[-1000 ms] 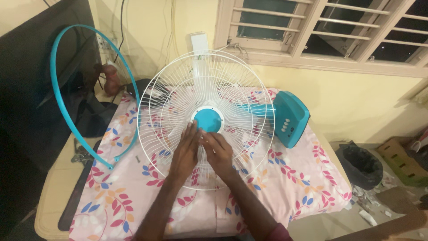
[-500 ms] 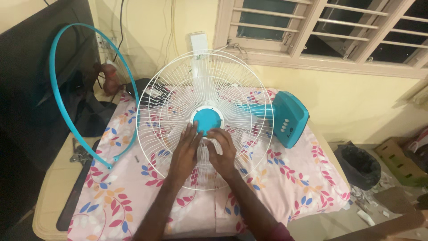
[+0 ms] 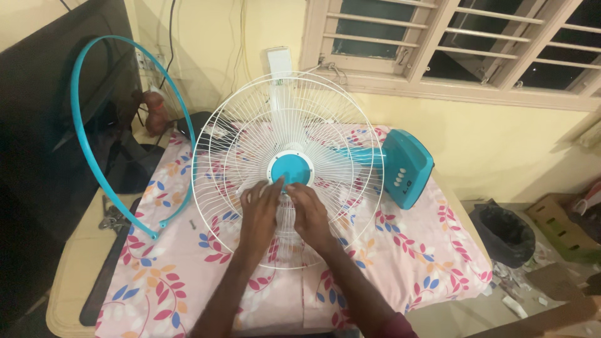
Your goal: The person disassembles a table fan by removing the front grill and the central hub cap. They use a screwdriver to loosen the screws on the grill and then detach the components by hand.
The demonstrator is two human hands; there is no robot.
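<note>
grille: white wire grille [image 3: 250,131] stands tilted over the pink floral cloth [image 3: 400,250], its face toward the person
hub: teal hub [image 3: 292,169] in the grille centre, just above both hands
left hand [image 3: 260,209]: fingers bent, tips touching the wires at the hub's lower left edge
right hand [image 3: 307,209]: fingers curled on the wires just below the hub
nearer hand: both about equal, touching each other
base: teal fan base [image 3: 407,168] lies to the right behind the grille
ring: teal ring [image 3: 84,144] leans at the left, well apart

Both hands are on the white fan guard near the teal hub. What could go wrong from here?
Fingers of the left hand and right hand press on the thin wires of the white guard, which might bend or pinch. The small screw lying loose on the floral cloth near the teal ring could get lost.
</note>
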